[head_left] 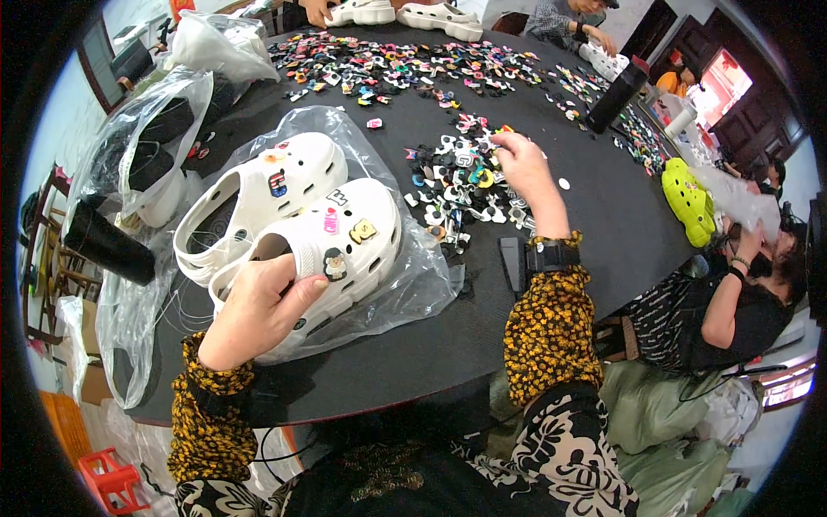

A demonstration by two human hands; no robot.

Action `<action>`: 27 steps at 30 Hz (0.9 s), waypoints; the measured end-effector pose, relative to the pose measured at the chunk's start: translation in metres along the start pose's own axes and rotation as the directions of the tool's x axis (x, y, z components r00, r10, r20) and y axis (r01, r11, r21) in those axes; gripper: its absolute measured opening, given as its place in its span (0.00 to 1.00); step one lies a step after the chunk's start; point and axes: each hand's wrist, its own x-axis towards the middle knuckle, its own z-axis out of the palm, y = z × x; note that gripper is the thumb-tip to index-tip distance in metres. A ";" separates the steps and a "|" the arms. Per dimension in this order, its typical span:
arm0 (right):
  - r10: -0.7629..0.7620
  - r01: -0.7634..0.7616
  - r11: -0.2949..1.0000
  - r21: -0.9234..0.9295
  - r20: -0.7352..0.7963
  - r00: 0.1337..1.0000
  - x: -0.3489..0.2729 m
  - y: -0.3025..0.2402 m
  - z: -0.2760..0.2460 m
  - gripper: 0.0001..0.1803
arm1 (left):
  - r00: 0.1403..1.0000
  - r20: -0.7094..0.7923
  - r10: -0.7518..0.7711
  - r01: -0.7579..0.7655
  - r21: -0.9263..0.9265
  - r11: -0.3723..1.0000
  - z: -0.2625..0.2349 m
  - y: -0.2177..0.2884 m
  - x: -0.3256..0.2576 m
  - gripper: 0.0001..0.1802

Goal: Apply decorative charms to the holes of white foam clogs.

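Two white clogs (374, 217) with holes lie side by side on a clear plastic bag (412, 297). Small shoe charms, among them a cartoon figure and letter shapes, sit on their uppers. My left hand (263, 300) grips the nearer clog at its side, thumb on the outside and fingers inside the opening. To the right is a loose pile of charms (469, 185), mostly black and white. My right hand (524, 168) is over the pile's right edge with fingers curled and pinched together. What lies between those fingertips is too small to make out.
More colourful charms (413, 65) spread across the far side of the black table (448, 332). Black cylinders (110, 241) stand left and far right. A lime-green clog (687, 202) rests near a seated person at right. Other people handle white clogs (439, 21) across the table.
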 end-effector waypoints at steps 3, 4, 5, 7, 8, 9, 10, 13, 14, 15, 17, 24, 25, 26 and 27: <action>0.046 -0.026 0.992 -0.125 0.165 0.985 0.009 0.007 0.017 0.17 | 1.000 0.014 0.020 -0.021 0.071 0.997 -0.003 0.000 0.000 0.14; 0.053 -0.014 0.974 -0.225 0.172 0.984 0.011 0.010 0.021 0.17 | 1.000 0.011 0.023 -0.024 0.067 0.997 -0.001 -0.003 -0.001 0.14; 0.050 -0.009 0.973 -0.231 0.171 0.984 0.016 0.013 0.022 0.17 | 0.999 -0.013 0.041 -0.040 0.061 0.997 0.002 -0.008 -0.001 0.15; 0.041 0.059 0.940 -0.335 0.282 0.958 0.025 0.014 0.019 0.17 | 0.997 -0.030 0.071 -0.069 0.064 0.996 0.001 -0.008 -0.001 0.16; 0.057 0.026 0.961 -0.277 0.285 0.957 0.027 0.012 0.015 0.17 | 0.997 -0.040 0.070 -0.068 0.059 0.996 0.001 -0.008 -0.001 0.16; 0.121 -0.010 0.956 -0.295 0.360 0.925 0.031 0.010 0.008 0.17 | 0.998 -0.024 0.055 -0.054 0.031 0.998 0.002 -0.009 -0.001 0.16; 0.181 -0.043 0.949 -0.311 0.431 0.884 0.035 0.000 0.002 0.17 | 0.999 -0.009 0.037 -0.037 0.009 0.999 0.001 -0.009 -0.001 0.16; 0.114 -0.014 0.966 -0.258 0.377 0.919 0.036 -0.009 -0.002 0.14 | 0.999 -0.013 0.045 -0.045 -0.032 0.998 -0.002 -0.005 -0.001 0.16; 0.106 -0.017 0.969 -0.247 0.349 0.931 0.035 -0.012 -0.003 0.13 | 0.996 -0.028 0.086 -0.086 -0.029 0.996 0.000 -0.010 -0.002 0.16; 0.093 -0.004 0.969 -0.246 0.352 0.931 0.036 -0.016 -0.003 0.13 | 0.994 -0.034 0.105 -0.105 0.018 0.994 0.000 -0.017 -0.003 0.17; 0.046 0.030 0.981 -0.194 0.375 0.926 0.037 -0.016 -0.006 0.13 | 0.997 -0.022 0.080 -0.080 -0.005 0.997 -0.002 -0.013 -0.003 0.17; 0.160 -0.113 0.981 -0.160 0.318 0.935 0.033 -0.006 0.004 0.14 | 0.998 -0.010 0.069 -0.070 -0.011 0.998 0.001 -0.014 -0.003 0.19; 0.185 -0.137 0.976 -0.170 0.307 0.934 0.032 -0.010 0.005 0.15 | 0.998 -0.015 0.066 -0.066 -0.008 0.998 0.001 -0.017 -0.003 0.19; 0.179 -0.132 0.977 -0.167 0.309 0.934 0.032 -0.014 0.005 0.15 | 0.994 -0.039 0.102 -0.102 -0.002 0.995 0.002 -0.020 -0.004 0.19; 0.152 -0.127 0.986 -0.112 0.258 0.954 0.032 -0.018 0.004 0.15 | 0.988 -0.063 0.139 -0.139 0.004 0.990 0.001 -0.021 -0.005 0.19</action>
